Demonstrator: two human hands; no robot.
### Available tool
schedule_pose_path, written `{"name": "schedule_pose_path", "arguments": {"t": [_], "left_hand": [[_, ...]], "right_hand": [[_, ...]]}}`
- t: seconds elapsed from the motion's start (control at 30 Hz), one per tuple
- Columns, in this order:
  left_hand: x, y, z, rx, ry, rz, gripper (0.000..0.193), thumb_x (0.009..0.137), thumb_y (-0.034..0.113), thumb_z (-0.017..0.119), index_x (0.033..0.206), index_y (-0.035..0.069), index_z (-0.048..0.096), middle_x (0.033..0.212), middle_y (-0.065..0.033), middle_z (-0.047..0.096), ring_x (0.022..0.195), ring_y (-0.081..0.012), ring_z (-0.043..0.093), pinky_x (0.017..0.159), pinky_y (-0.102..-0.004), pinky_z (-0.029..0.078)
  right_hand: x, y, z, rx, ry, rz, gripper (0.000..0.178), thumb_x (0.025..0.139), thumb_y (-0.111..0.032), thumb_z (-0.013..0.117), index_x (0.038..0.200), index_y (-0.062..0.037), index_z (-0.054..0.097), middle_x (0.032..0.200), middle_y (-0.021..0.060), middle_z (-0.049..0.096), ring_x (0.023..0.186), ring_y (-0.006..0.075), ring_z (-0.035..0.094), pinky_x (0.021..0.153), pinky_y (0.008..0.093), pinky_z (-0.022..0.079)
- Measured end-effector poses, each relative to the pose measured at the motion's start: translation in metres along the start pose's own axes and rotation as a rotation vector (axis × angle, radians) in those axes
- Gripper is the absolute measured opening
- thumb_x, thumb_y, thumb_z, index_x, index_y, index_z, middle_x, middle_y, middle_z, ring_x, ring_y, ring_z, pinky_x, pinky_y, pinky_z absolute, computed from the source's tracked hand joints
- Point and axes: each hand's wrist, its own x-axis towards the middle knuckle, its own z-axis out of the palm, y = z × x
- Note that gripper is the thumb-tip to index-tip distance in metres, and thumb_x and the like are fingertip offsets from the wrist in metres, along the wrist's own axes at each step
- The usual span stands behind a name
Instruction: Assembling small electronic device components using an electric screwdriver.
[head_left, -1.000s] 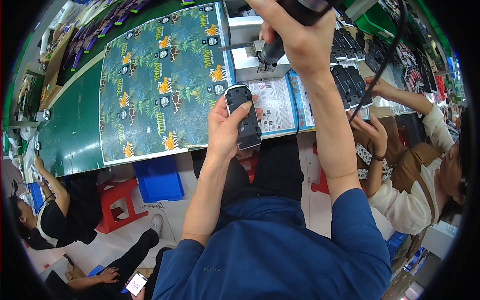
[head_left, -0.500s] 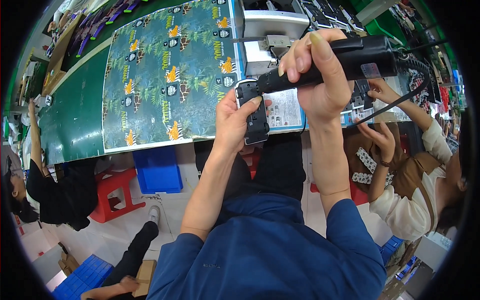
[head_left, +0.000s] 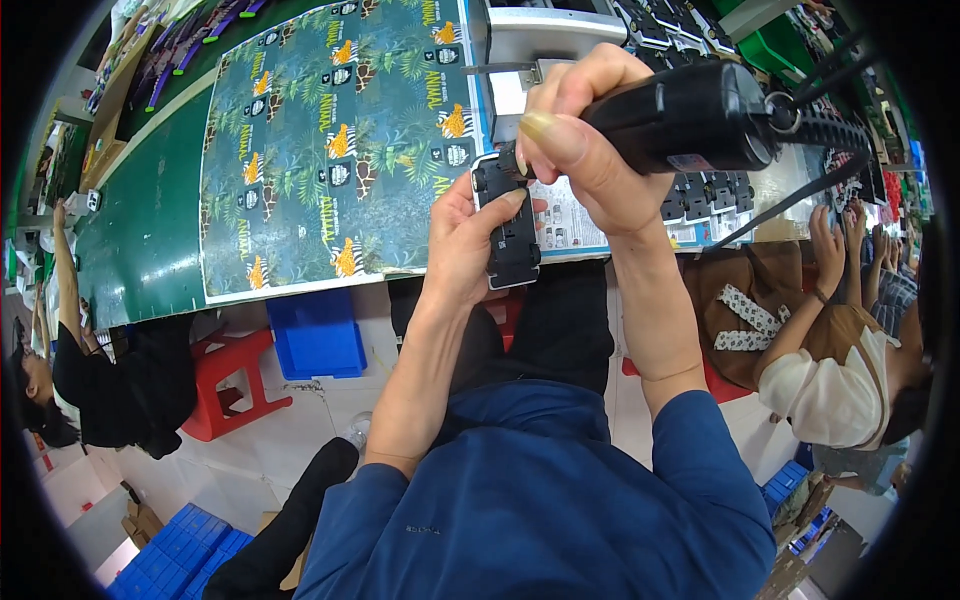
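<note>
My left hand (head_left: 462,238) grips a flat black plastic part with a white rim (head_left: 514,248), its thumb laid over the top face. The part is held just off the table's front edge, roughly upright in view. In my right hand (head_left: 605,165) is a black corded electric screwdriver (head_left: 690,118), tilted so that its front end meets the upper end of the part. My fingers hide the screwdriver's tip, and any screw there cannot be seen. A coiled black cable (head_left: 835,140) runs from the tool's rear.
A printed jungle-pattern sheet (head_left: 330,150) covers the green table (head_left: 140,240). Beyond my hands stands a metal fixture (head_left: 555,35). Similar black parts (head_left: 705,195) lie to the right. Co-workers sit on both sides; a blue bin (head_left: 318,335) and red stool (head_left: 232,385) are below.
My right hand and the screwdriver have shifted slightly left, with the tool's rear turned more toward me. The co-worker's hands at right have drawn back from the black parts.
</note>
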Motion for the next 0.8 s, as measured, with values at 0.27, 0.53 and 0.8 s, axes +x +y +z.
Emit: {"name": "schedule_pose_path", "arguments": {"t": [0.27,0.53,0.8], "left_hand": [[0.0,0.001,-0.004,-0.009,-0.035,0.003,0.028,0.091,-0.001,0.063,0.119,-0.001,0.059,0.1,-0.0113,0.07,0.085,-0.0175,0.072,0.068,-0.0285,0.06],[-0.001,-0.004,-0.002,0.022,-0.017,0.052,0.026,0.092,0.002,0.063,0.117,-0.002,0.06,0.105,-0.013,0.07,0.088,-0.0212,0.073,0.076,-0.0327,0.062],[-0.002,0.008,-0.025,-0.476,-0.057,-0.049,0.048,0.094,0.005,0.057,0.139,0.0,0.041,0.14,-0.0246,0.051,0.132,-0.0371,0.051,0.103,-0.0646,0.047]], "right_hand": [[0.0,0.004,0.004,-0.003,0.002,0.029,0.019,0.074,-0.002,0.085,0.078,-0.0045,0.067,0.067,-0.0018,0.059,0.055,0.004,0.054,0.051,0.0181,0.042],[0.0,-0.01,-0.002,0.034,-0.032,0.023,0.018,0.079,-0.005,0.081,0.081,-0.0057,0.064,0.066,0.0005,0.061,0.054,0.0052,0.058,0.051,0.0191,0.046],[0.039,-0.042,-0.039,-0.004,0.12,-0.1,0.01,0.096,-0.012,0.059,0.091,-0.0037,0.056,0.065,0.0042,0.053,0.052,0.015,0.052,0.056,0.0315,0.047]]}}
